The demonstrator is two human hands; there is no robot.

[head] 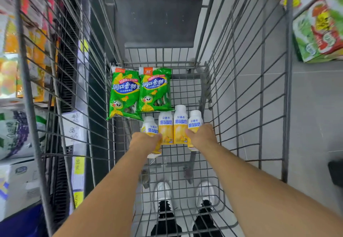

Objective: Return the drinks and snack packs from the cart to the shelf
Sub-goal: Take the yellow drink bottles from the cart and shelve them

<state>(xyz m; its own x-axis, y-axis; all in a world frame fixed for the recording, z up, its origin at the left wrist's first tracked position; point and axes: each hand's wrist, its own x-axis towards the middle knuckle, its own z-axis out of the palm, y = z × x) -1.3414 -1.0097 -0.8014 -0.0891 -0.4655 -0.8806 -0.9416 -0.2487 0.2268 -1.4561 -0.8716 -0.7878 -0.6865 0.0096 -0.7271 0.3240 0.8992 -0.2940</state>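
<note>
1. Head view looks down into a grey wire shopping cart (246, 92); both bare forearms reach in from the near edge.
2. Four yellow-and-white yogurt drink bottles lie side by side on the cart floor, caps pointing far.
3. Left hand (143, 142) wraps the leftmost bottle (151, 128). Its fingers go around the far side of the bottle and are hidden, thumb along the label; clamped on the bottle as far as the view shows.
4. Right hand (201, 135) grips the rightmost bottle (194, 121), thumb across the label, the other fingers curled round the right side out of sight.
5. The two middle bottles (173, 125) lie between the hands, touching each other; neither hand holds them.
6. Two green snack packs (141, 90) with cartoon corn print lie flat just beyond the bottles, side by side, the right pack overlapping the left one's edge.
7. Left of the cart: shelf (22, 80) stocked with blurred packaged goods and yellow price tags.
8. Far right: green-and-red cartons (319, 32) stacked on the grey tile floor.
9. White-toed shoes (182, 196) visible through the cart mesh at the near edge.
</note>
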